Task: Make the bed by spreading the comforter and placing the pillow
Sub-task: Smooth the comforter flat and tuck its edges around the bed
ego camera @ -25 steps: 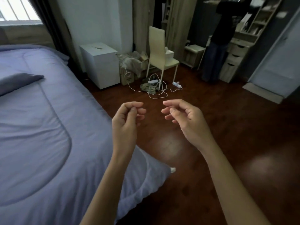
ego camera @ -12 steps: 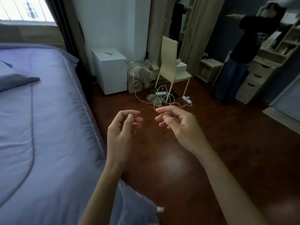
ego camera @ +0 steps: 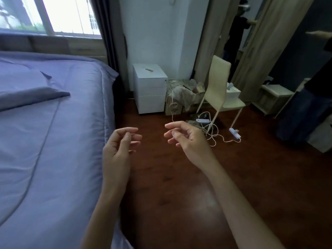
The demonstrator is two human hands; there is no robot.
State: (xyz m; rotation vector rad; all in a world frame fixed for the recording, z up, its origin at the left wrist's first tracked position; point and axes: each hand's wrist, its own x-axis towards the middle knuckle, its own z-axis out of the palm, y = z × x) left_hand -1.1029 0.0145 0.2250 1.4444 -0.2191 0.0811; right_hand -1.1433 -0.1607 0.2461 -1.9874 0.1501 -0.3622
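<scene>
comforter (ego camera: pixel 53 141) lies spread over the bed at 9 o'clock; both hands, left hand (ego camera: pixel 119 150) and right hand (ego camera: pixel 186 141), hang loosely curled, grasping nothing. next, likely straighten the folded piece (ego camera: pixel 32 97) at 10 o'clock; whether it's the pillow, i cannot tell.

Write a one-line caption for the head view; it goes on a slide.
Both hands, left and right, empty above the floor beside the comforter.

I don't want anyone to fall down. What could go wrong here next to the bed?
1. White cables and power strips lie loose on the wood floor by the chair; a foot could catch them.
2. A folded flap sits on the comforter, so the bed may stay lumpy.
3. Both hands, left and right, are empty, and no pillow shows.
</scene>
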